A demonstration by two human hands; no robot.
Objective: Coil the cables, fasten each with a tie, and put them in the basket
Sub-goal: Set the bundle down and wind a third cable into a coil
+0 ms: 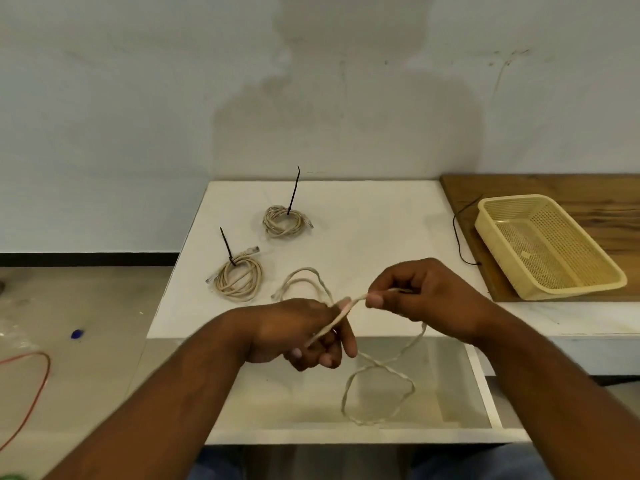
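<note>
Left hand [304, 336] and right hand [415, 292]: both closed on one loose cable [377, 393], held above the desk [363, 216], slack looping below. Beyond: two tied coils [239, 277] [284, 221]. Far right: yellow basket [550, 251], holding nothing.

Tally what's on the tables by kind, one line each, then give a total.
Coiled and tied beige cables: 2, the far coil and the near coil
Loose beige cable held by the left hand and the right hand: 1
Loose black tie beside the basket: 1
Yellow basket: 1
Total: 5
</note>
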